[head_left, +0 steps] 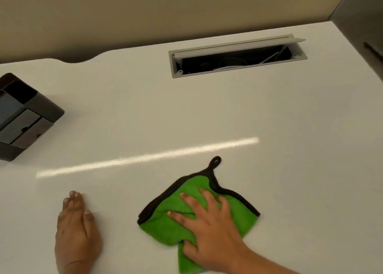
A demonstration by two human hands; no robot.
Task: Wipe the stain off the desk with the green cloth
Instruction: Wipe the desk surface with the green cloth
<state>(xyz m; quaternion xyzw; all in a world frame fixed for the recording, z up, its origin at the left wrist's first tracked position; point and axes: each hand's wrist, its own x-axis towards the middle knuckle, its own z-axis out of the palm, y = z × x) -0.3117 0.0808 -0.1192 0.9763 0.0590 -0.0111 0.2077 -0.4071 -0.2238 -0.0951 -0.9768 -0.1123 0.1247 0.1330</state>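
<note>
The green cloth [165, 230] lay bunched flat on the white worktop [207, 112], toward the near edge at about five o'clock in the view. Its black-trimmed border ran along the far sides, and a small black hanging loop [216, 161] stuck out from its far corner at twelve o'clock. The right hand [207, 228] pressed down on the cloth with its fingers spread wide, palm flat, gripping nothing. The left hand [76, 230] rested flat on the bare worktop at nine o'clock from the cloth, well apart from it, fingers together and extended, holding nothing. No stain could be made out on the surface. A long bright streak of reflected light [145, 156] crossed the worktop just beyond the cloth. Farther off, an open cable slot [236, 55] sat at one o'clock, and a dark organizer box [22, 116] stood at ten o'clock.
</note>
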